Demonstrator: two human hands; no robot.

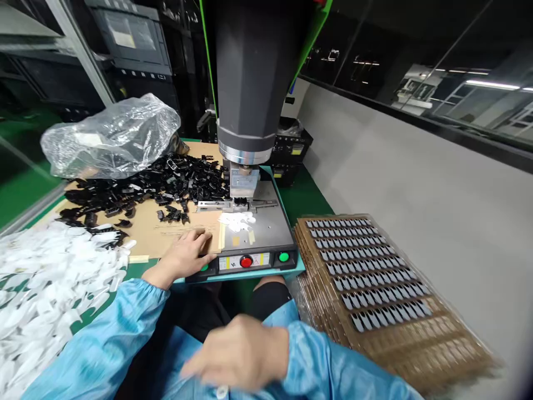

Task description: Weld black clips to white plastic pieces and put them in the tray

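My left hand lies on the brown cardboard at the left front of the press, fingers stretched out, with nothing visible in it. Its thumb side is next to the left green button, partly covered. My right hand is over my lap, smeared by motion, so its fingers and anything in them cannot be made out. Under the press head a small black plastic part sits in the metal fixture. A little heap of white pieces lies on the metal base in front of it.
Black plastic parts are piled left of the press, behind them a clear plastic bag. White pieces cover the left table. Stacked brown trays with rows of grey parts stand right. A red button is on the front panel.
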